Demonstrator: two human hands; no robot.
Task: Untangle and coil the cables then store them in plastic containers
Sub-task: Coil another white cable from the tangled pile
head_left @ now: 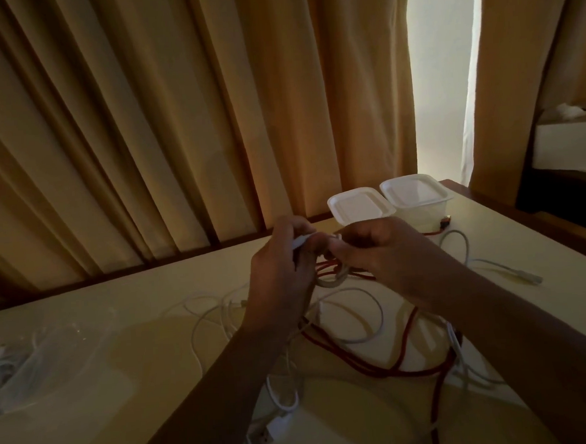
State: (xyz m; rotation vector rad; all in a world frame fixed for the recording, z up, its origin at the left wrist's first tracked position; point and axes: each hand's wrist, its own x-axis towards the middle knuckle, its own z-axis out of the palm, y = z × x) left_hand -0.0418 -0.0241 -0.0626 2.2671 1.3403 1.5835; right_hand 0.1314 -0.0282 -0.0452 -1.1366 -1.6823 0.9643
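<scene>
While both forearms are held above the bench (147,337), a white cable (336,280) is pinched by the left hand (280,267) and its coil is gripped by the right hand (386,250). Beneath, loose white cables (360,340) and a red cable (379,371) are seen tangled; two lidded plastic containers (361,206) are set just behind.

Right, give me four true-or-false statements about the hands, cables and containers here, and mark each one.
1. The left hand and right hand both hold a thin white cable above the cream table. True.
2. The left white-lidded plastic container and the right white-lidded plastic container stand open. False: both have their lids on.
3. The dark red cable lies coiled inside a container. False: it sprawls loose on the table, tangled with white cables.
4. Both containers stand at the table's far side, in front of the yellow-brown curtain. True.
</scene>
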